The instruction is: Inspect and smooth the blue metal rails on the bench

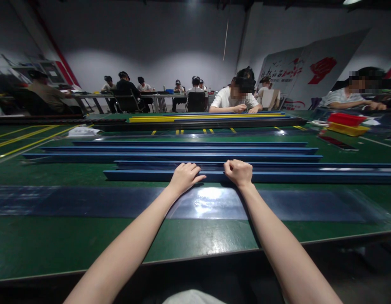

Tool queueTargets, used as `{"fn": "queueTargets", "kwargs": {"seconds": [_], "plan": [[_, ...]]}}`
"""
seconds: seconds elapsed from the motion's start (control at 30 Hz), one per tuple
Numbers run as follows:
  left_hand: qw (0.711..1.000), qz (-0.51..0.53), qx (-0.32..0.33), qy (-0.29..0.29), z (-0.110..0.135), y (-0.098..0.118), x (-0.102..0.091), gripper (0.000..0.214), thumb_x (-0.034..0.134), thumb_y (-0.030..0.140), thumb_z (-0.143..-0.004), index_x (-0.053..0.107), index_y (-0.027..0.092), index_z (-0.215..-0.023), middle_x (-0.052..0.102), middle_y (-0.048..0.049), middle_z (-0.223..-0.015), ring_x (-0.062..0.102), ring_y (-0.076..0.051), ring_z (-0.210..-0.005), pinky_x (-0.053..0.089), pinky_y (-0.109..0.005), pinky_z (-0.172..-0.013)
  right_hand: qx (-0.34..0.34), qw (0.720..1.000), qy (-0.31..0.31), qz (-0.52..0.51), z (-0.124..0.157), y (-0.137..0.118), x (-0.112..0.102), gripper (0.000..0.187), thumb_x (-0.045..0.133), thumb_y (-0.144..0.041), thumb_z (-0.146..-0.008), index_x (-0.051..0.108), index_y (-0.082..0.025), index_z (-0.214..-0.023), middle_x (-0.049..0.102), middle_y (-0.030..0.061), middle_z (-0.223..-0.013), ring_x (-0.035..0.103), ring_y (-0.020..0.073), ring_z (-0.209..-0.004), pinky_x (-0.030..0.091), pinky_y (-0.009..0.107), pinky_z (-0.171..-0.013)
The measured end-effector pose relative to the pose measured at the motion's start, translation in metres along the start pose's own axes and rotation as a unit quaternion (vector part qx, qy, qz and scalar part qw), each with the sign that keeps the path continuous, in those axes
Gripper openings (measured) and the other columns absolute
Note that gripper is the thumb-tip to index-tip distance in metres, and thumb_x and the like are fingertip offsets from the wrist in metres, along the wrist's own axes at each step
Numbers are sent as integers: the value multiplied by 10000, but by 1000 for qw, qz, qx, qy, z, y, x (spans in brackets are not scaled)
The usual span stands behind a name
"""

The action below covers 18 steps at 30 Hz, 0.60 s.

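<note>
A long blue channel strip (138, 175) lies crosswise in front of me, with raised walls along its length. My left hand (186, 175) rests over the strip, its fingers laid across it and its thumb stretched out to the right. A short way to the right, my right hand (240, 171) is closed like a fist on the same strip. Its fingertips are turned away, so what they hold, if anything, is hidden. Nearer to me, a flat clear plastic sheet (103, 203) lies on the green table, shining brightly between my forearms.
More blue strips (183, 158) lie just beyond, with yellow strips (151, 119) and black strips (221, 123) farther back. To the right are a red tray (346, 119), a yellow tray (347, 128) and a phone (338, 142). A co-worker (236, 99) sits across the table (170, 240).
</note>
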<state>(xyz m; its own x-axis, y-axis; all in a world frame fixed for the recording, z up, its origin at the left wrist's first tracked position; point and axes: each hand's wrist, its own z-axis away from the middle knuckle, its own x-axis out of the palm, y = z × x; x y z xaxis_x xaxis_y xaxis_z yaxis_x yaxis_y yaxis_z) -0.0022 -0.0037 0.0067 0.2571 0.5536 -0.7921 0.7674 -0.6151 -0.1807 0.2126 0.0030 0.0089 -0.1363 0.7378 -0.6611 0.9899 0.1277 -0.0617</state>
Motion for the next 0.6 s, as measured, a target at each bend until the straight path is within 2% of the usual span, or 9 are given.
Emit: {"fn": "queueTargets", "kwargs": {"seconds": [0.17, 0.3, 0.43, 0.6], "plan": [[1000, -16, 11, -11, 1, -1, 1, 347, 458, 485, -848, 588, 164, -849, 637, -40, -834, 547, -171, -774, 319, -282, -656, 0, 1000, -3, -2, 0, 3, 1, 412, 392, -276, -786, 553, -152, -427, 557, 46, -476, 439, 92, -443, 176, 242, -469], [1000, -22, 10, -15, 1, -2, 1, 356, 464, 497, -839, 589, 164, -854, 638, -37, -846, 545, -174, -780, 320, -286, -655, 2, 1000, -29, -5, 0, 2, -3, 418, 383, -280, -797, 567, -153, -444, 565, 49, -495, 445, 94, -455, 180, 244, -477], [1000, -22, 3, -13, 1, -2, 3, 358, 474, 499, -832, 593, 162, -850, 643, -38, -860, 547, -177, -792, 320, -288, -661, -13, 996, -88, -9, -3, 2, -11, 423, 366, -295, -824, 598, -158, -498, 595, 50, -555, 478, 104, -498, 186, 250, -489], [1000, -18, 0, -10, 2, -1, 3, 357, 480, 496, -831, 592, 158, -812, 643, -39, -842, 543, -176, -783, 316, -290, -652, -72, 980, -186, -25, -7, 3, -24, 428, 337, -365, -867, 629, -180, -614, 642, 42, -685, 541, 126, -609, 214, 250, -515]]}}
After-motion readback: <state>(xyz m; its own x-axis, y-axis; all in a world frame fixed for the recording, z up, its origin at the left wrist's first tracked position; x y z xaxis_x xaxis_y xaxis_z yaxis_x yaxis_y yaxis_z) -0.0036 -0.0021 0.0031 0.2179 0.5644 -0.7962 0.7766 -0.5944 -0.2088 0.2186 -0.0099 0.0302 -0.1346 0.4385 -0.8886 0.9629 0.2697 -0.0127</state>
